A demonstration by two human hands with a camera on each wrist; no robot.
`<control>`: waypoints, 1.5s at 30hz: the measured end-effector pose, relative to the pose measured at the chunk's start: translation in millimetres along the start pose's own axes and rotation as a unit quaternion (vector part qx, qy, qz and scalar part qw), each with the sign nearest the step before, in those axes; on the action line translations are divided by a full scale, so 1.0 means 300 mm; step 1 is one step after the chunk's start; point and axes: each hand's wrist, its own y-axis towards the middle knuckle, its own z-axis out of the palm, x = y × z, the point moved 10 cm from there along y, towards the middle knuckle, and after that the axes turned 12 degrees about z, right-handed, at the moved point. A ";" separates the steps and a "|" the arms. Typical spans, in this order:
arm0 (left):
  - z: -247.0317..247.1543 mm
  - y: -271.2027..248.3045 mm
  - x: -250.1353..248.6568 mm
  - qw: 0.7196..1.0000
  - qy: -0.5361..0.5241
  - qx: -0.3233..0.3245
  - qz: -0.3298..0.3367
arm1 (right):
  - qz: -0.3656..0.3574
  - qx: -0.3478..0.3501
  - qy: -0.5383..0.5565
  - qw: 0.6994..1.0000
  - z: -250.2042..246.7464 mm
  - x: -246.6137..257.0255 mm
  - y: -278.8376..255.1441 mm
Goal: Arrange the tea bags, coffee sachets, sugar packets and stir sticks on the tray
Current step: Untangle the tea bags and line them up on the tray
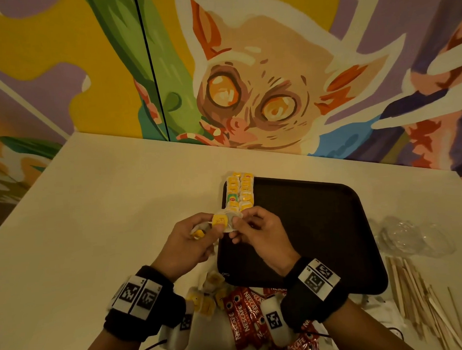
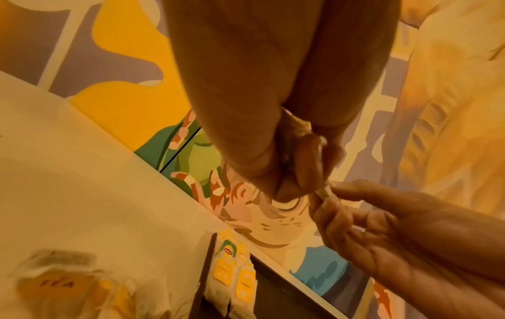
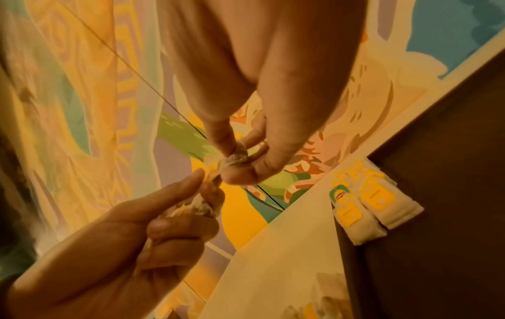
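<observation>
We held one tea bag (image 1: 225,221) in the air between our two hands, above the tray's left edge. It was a white paper bag with a yellow tag facing up. Our left hand (image 1: 191,239) pinched its left side between thumb and fingers, and more yellow-tagged bags sat curled inside that same fist. Our right hand (image 1: 260,236) pinched the right side with the thumb and first fingers; the other fingers were loosely bent.

At 12 o'clock from the held bag, two short rows of tea bags (image 1: 240,191) lay on the dark tray (image 1: 320,223), at its far left corner. At 6 o'clock, loose tea bags (image 1: 207,296) waited on the white table (image 1: 92,209), and beside them red Nescafe coffee sachets (image 1: 245,313), partly hidden under our right wrist. Wooden stir sticks (image 1: 418,293) lay at 4 o'clock, with crumpled clear plastic (image 1: 412,236) above them.

Only the wrist views showed the pinching fingertips (image 3: 240,172) from below, and the green Lipton label (image 2: 229,250) on one arranged bag.
</observation>
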 end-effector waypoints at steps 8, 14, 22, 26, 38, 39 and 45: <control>-0.035 0.014 -0.008 0.997 0.037 -0.062 0.029 | 0.040 0.029 0.054 0.997 0.027 -0.056 -0.012; -0.039 0.027 -0.075 0.978 0.183 -0.028 0.100 | -0.065 0.021 -0.145 0.987 0.027 0.002 -0.029; -0.031 0.048 -0.109 0.965 0.221 -0.013 0.138 | -0.138 -0.043 -0.180 0.973 -0.001 0.076 -0.043; -0.039 0.052 -0.110 0.962 0.231 -0.024 0.141 | -0.139 -0.074 -0.193 0.969 -0.014 0.069 -0.045; -0.042 0.049 -0.100 0.964 0.235 -0.037 0.118 | -0.156 -0.137 -0.245 0.947 -0.042 0.098 -0.072; -0.043 0.049 -0.101 0.964 0.236 -0.039 0.118 | -0.152 -0.138 -0.247 0.947 -0.043 0.097 -0.074; -0.047 0.054 -0.102 0.953 0.275 -0.036 0.121 | -0.142 -0.138 -0.246 0.949 -0.058 0.098 -0.087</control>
